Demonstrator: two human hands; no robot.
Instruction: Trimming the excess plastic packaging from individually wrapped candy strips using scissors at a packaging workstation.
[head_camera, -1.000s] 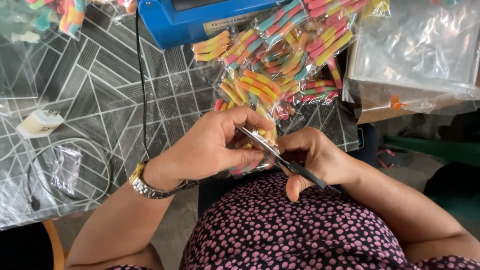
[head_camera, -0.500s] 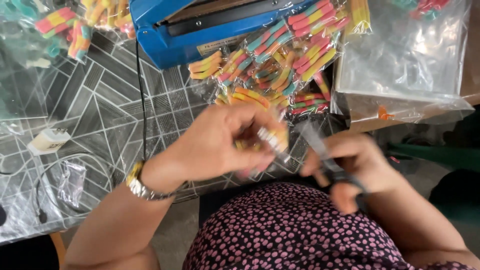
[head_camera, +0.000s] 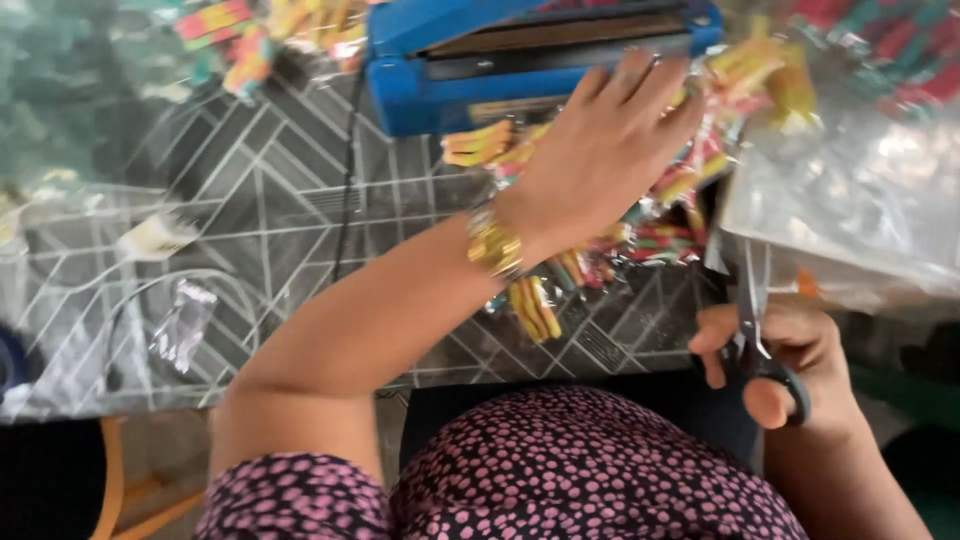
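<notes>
Since a moment ago my left hand (head_camera: 600, 150) has left the scissors (head_camera: 757, 330) and lies open, fingers spread, on the colourful candy packets (head_camera: 560, 270) before the blue heat sealer (head_camera: 540, 60) on the grey geometric-patterned table (head_camera: 250, 200); my right hand (head_camera: 790, 370) grips the scissors at the table's edge.

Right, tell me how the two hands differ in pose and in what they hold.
The left hand reaches forward, fingers spread flat over the pile of colourful candy packets; the right hand stays near the body, curled around black-handled metal scissors. The left wrist wears a gold watch; the right wrist is bare. Both are ungloved.
</notes>
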